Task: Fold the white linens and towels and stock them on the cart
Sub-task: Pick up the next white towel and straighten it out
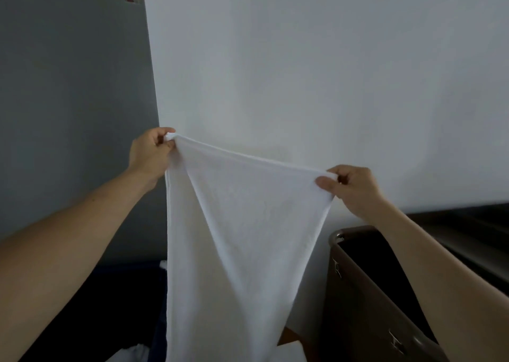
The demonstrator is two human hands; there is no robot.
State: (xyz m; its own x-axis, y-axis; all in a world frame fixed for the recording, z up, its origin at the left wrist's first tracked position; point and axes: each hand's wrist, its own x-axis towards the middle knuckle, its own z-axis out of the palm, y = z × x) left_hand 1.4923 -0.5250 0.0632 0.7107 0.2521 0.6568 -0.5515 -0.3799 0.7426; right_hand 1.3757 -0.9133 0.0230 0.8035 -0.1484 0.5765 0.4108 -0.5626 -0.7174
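A white towel (237, 237) hangs in the air in front of me, stretched by its top edge and narrowing as it falls past the bottom of the view. My left hand (150, 155) pinches the upper left corner, held higher. My right hand (351, 186) pinches the upper right corner between thumb and fingers, lower and further right. The towel's lower end is out of view.
A brown cart or bin (366, 293) with a metal rim and dark inside stands at the lower right. More white linen (132, 354) lies at the bottom left on a dark surface. A white wall (303, 72) and a grey wall (68, 100) are close ahead.
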